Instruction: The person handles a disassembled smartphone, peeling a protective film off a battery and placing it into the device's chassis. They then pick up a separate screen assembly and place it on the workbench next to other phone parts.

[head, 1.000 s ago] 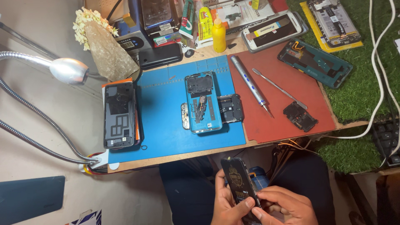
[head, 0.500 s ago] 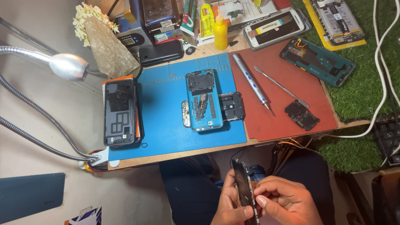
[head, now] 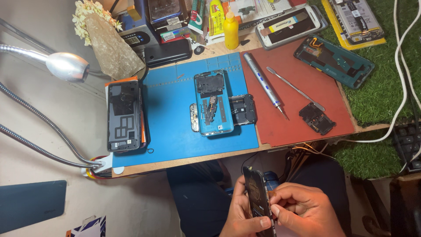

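Below the desk's front edge, over my lap, both hands grip a thin dark phone panel (head: 256, 193) turned edge-on. My left hand (head: 240, 215) cups it from the left with the thumb across its lower end. My right hand (head: 305, 210) pinches its right edge with fingertips. On the blue mat (head: 171, 114) lies an opened blue phone body (head: 213, 103) with loose black covers (head: 243, 109) beside it. A dark back cover (head: 124, 115) rests at the mat's left edge.
The red mat (head: 298, 109) carries a grey electric screwdriver (head: 265, 85), a thin metal pry tool (head: 294, 88) and a small black part (head: 317, 118). A teal phone frame (head: 334, 55), a yellow bottle (head: 231, 24), a gooseneck lamp (head: 68, 66) and white cables (head: 401, 87) surround them.
The panel has turned from facing me to nearly edge-on, and my right hand has shifted up along its side. The view has tilted slightly; the desk items have not moved.
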